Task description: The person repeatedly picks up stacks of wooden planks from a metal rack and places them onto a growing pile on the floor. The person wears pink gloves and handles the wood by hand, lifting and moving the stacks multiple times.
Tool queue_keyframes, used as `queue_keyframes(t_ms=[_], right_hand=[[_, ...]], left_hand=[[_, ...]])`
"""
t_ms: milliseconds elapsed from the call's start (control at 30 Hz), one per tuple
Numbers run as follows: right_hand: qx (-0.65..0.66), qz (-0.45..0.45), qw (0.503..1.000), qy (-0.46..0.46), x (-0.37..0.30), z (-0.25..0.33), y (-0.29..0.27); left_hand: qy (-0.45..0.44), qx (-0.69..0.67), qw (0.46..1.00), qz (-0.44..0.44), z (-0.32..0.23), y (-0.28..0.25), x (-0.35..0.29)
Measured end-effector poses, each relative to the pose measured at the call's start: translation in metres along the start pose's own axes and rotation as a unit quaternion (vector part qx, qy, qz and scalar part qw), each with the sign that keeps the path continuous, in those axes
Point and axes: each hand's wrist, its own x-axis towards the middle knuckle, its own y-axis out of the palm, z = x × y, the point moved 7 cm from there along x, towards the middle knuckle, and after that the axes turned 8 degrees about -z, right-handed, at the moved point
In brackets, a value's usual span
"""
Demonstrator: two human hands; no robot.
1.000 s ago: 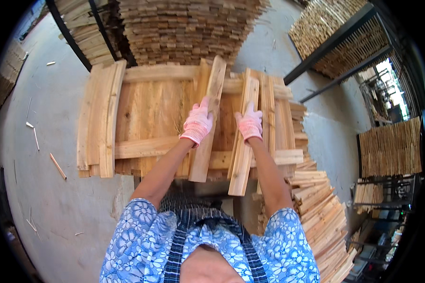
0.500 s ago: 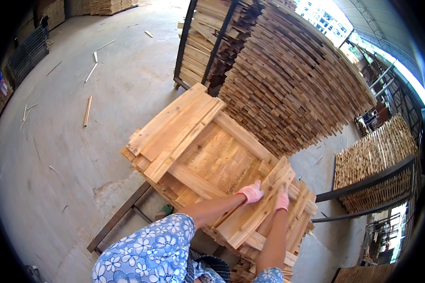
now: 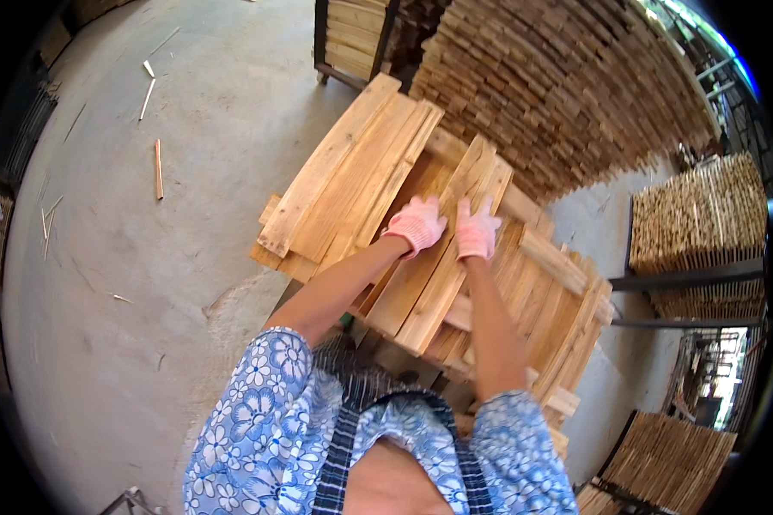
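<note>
Two narrow wooden boards [image 3: 442, 257] lie side by side and slanted across the stack of boards in front of me. My left hand [image 3: 417, 225], in a pink knit glove, rests over their left edge with its fingers spread. My right hand [image 3: 477, 230], gloved alike, lies on the right-hand board with fingers stretched out and apart. Both hands touch the boards from above; neither is visibly wrapped round them. Left of them, across a narrow gap, a row of wider boards [image 3: 339, 176] covers the stack's left end. The hands hide part of the two boards.
A tall stack of boards [image 3: 558, 94] stands close behind, next to a wheeled metal rack [image 3: 352, 39] of planks. Further board piles [image 3: 700, 219] and a dark metal bar [image 3: 687, 279] are at the right. Wood offcuts [image 3: 158, 170] lie on the concrete floor at left.
Both hands and the two boards have moved left across the stack, closer to the left row. My view has shifted too, showing more of my apron and floral sleeves.
</note>
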Motion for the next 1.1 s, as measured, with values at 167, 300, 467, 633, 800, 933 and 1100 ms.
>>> queue_keyframes(t_ms=[167,300,467,633,800,933,1100], right_hand=[[0.096,0.024,0.994,0.053,0.006,-0.014,-0.005],[0.125,0.020,0.990,0.061,0.021,0.003,-0.009],[0.113,0.014,0.991,0.073,0.029,0.035,0.011],[-0.260,0.010,0.932,-0.251,0.004,0.078,0.031],[0.189,0.038,0.981,0.037,0.007,0.063,0.017],[0.209,0.069,0.975,0.024,0.016,0.074,0.006],[0.312,0.097,0.942,-0.074,-0.013,0.011,-0.044]], left_hand=[[0.086,0.009,0.983,-0.161,0.051,-0.122,0.031],[-0.090,-0.003,0.988,-0.125,0.169,-0.160,0.090],[-0.060,0.053,0.995,-0.062,0.184,-0.133,0.132],[0.117,0.186,0.974,-0.054,0.175,-0.123,0.122],[0.025,0.066,0.996,-0.060,0.220,-0.129,0.140],[-0.080,0.000,0.987,-0.136,0.229,-0.143,0.140],[-0.017,0.237,0.939,-0.250,0.116,-0.141,0.089]])
